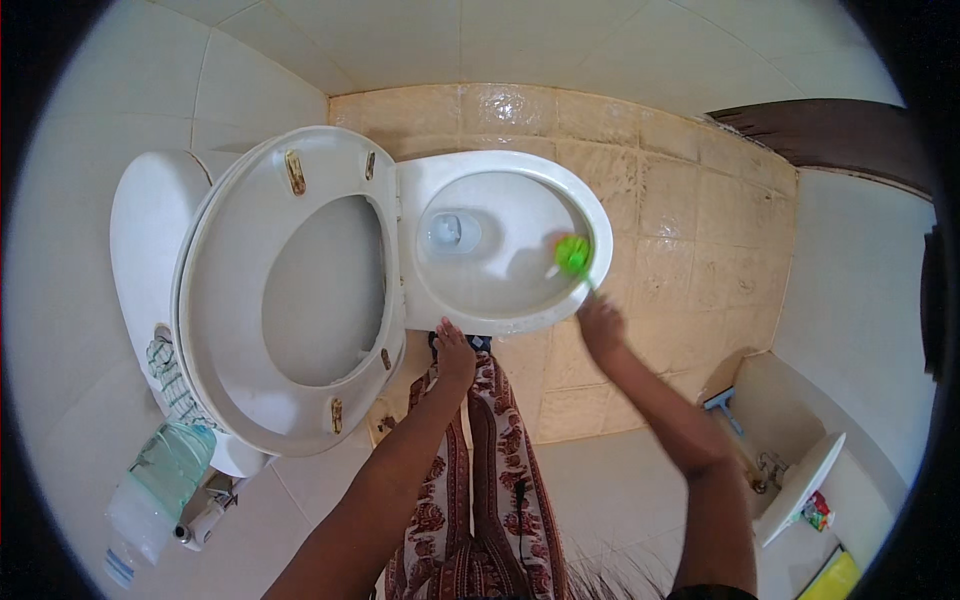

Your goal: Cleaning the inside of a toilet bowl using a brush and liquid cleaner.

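Observation:
A white toilet bowl [495, 296] stands before me, its seat [225, 322] and lid raised towards the tank [142, 217]. My right hand [601, 326], at the near right rim, grips the thin handle of a green toilet brush [573, 255]. The slightly blurred brush head is inside the bowl, by its right inner wall. Water [450, 229] lies in the drain opening at the bowl's left. My left hand [454, 352] rests with its fingertips at the near rim, holding nothing.
A plastic bottle [161, 480], a checked cloth [176, 382] and a bidet sprayer [201, 521] are beside the tank at lower left. Wet tan tiles [667, 210] surround the bowl. At lower right are a squeegee [724, 405] and a washbasin [806, 487]; a dark door frame [825, 135] stands upper right.

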A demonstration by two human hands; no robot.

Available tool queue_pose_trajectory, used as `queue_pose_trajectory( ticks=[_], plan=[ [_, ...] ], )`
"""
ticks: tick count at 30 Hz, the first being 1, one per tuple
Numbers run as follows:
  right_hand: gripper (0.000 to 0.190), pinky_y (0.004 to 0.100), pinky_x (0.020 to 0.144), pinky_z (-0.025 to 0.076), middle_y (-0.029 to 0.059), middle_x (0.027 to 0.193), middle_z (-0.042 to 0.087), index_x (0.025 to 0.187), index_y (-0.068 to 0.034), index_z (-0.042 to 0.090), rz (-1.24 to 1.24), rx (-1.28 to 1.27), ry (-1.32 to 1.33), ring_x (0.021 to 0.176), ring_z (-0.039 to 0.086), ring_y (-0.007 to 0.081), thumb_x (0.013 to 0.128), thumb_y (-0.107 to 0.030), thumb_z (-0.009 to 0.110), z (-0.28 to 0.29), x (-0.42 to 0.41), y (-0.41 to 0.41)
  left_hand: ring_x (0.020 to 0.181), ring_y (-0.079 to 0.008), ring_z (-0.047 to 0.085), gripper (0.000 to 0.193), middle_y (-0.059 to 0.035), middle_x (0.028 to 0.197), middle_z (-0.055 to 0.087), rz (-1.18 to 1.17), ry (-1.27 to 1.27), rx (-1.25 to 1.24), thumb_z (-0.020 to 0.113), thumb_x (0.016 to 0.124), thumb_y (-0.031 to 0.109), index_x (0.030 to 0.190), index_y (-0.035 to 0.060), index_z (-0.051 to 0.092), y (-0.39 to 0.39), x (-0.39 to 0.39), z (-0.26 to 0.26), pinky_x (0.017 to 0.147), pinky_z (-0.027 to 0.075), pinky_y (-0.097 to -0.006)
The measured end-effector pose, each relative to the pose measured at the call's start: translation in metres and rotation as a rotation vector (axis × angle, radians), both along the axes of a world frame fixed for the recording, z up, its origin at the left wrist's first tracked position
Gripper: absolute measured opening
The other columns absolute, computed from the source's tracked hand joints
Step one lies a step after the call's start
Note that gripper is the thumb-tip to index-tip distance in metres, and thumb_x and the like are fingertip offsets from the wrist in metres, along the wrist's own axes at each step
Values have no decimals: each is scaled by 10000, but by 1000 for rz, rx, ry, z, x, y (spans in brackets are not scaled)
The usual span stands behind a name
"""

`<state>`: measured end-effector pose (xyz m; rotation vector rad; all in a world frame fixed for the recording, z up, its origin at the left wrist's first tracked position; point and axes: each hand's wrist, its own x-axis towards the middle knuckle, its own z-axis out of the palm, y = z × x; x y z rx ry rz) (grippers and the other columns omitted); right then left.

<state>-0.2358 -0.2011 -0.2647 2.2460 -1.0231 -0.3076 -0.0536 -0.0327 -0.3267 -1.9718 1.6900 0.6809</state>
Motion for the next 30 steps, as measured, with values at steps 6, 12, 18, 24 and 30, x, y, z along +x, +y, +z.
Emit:
queue_pose_trajectory(
  ticks=[6, 12, 18, 24, 30],
  plan=[
    [177, 395, 613, 448, 165, 800, 550, 789, -22, 555, -233, 1454, -105, 752, 549, 283, 704, -130, 444, 46, 109, 15, 1106, -425, 217, 535, -342, 1192, 132, 23, -38, -31, 426, 723, 184, 1121, -134, 264, 22, 10, -25, 899, 236, -433],
    [165, 375, 578, 435, 91, 790, 559, 778, -107, 570, -209, 985, 218, 681, 560, 229, 704, -148, 428, 52, 72, -108, 1067, -406, 300, 453, -311, 1185, 210, -25, -55, -50, 404, 726, 139, 1093, -116, 333, 6, -1, -7, 830, 316, -440],
    [103, 342, 444, 437, 83, 621, 533, 687, -84, 542, -136, 910, 18, 551, 555, 196, 678, -130, 450, 36, 17, -56, 1034, -408, 340, 452, -317, 1160, 250, -76, 7, -49, 417, 719, 142, 1078, -125, 347, 3, 8, 4, 801, 341, -433],
    [241, 434, 669, 410, 231, 774, 518, 918, -14, 494, -365, 1437, -593, 745, 509, 368, 687, -79, 469, -32, 104, 44, 1075, -428, 269, 516, -347, 1170, 176, -4, 44, -74, 446, 689, 152, 1082, -149, 300, 2, 2, -2, 890, 253, -433],
    [392, 413, 589, 437, 209, 765, 527, 1075, -44, 402, -444, 1450, -710, 662, 526, 355, 686, -56, 453, -48, 127, 64, 1090, -414, 253, 513, -332, 1194, 137, 59, 92, -23, 437, 686, 121, 1100, -134, 272, 4, 0, 5, 895, 248, -423]
  ],
)
